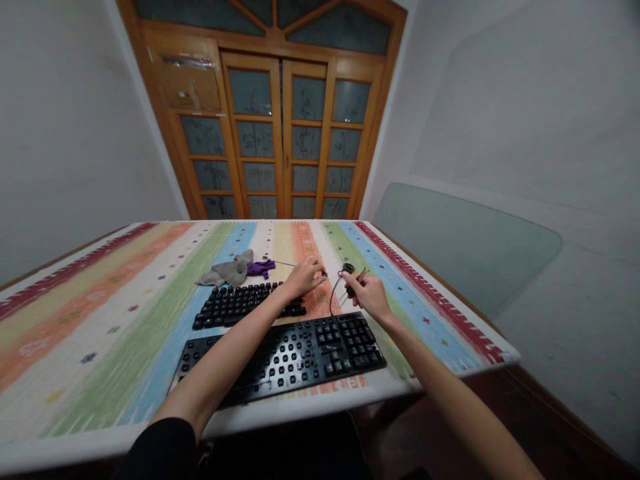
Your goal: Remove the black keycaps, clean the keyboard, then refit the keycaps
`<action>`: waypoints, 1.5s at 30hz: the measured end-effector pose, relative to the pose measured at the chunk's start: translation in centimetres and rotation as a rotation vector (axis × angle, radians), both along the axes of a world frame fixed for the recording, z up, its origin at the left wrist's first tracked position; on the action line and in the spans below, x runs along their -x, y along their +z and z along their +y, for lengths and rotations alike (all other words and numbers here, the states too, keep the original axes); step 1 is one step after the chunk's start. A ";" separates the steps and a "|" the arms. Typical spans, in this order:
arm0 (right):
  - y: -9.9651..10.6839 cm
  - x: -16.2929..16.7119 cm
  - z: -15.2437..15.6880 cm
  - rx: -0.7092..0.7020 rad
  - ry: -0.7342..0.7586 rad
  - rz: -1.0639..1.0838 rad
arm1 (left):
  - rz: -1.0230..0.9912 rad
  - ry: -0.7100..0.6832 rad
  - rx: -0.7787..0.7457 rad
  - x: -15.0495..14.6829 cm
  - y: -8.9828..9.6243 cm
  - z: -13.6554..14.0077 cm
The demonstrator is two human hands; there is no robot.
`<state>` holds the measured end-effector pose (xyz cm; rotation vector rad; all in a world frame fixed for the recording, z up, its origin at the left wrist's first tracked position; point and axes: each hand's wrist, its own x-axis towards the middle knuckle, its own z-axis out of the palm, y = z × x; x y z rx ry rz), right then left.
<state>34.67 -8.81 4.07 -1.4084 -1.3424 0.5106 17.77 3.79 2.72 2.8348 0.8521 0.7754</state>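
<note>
A black keyboard (295,357) lies near the table's front edge, many of its keycaps off and the bare switch posts showing; caps remain at its right end. Behind it, loose black keycaps (225,307) stand in rows. My left hand (304,277) reaches over both, fingers curled, a small dark bit at the fingertips too small to name. My right hand (369,295) is closed on what looks like a keycap puller (344,298), its thin wires pointing down left. Beside that hand rests the keyboard's coiled black cable (349,268).
A grey cloth (227,272) and a purple cloth (261,268) lie behind the loose keycaps, with a thin rod beside them. The striped tablecloth (125,320) covers the table. A glass panel (465,240) leans on the right wall; wooden doors (280,133) stand beyond.
</note>
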 end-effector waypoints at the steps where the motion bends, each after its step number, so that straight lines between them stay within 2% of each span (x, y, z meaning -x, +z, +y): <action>1: 0.0 0.0 -0.2 -0.001 0.005 0.006 | 0.039 0.014 -0.018 -0.5 -0.4 0.3; 6: -0.1 -0.1 -1.3 0.006 0.025 0.005 | 0.117 0.052 -0.028 -2.2 -2.1 1.7; 13: 0.0 -0.2 -2.6 0.023 0.051 -0.021 | 0.131 0.076 0.007 -2.6 -3.4 2.6; 22: -0.4 0.5 -2.9 0.033 0.090 -0.056 | 0.135 0.081 0.026 -2.4 -3.6 2.6; 28: -1.4 1.5 -3.3 0.088 0.117 0.004 | 0.091 0.077 0.006 -1.0 -2.7 2.3; 32: -2.1 2.8 -4.0 0.113 0.176 -0.007 | 0.047 -0.032 -0.005 1.0 -1.6 0.5; 36: -2.5 3.8 -4.3 0.059 0.158 -0.144 | 0.055 -0.160 0.069 3.7 -0.8 -3.0; 39: -3.0 4.2 -4.0 0.048 0.135 -0.126 | 0.091 -0.234 0.125 5.7 -0.6 -5.6; 42: -3.5 4.6 -3.6 0.083 0.129 -0.053 | 0.128 -0.258 0.162 7.5 -0.8 -7.5; 45: -3.6 5.3 -3.5 0.031 0.120 -0.161 | 0.167 -0.252 0.164 8.7 -1.2 -8.5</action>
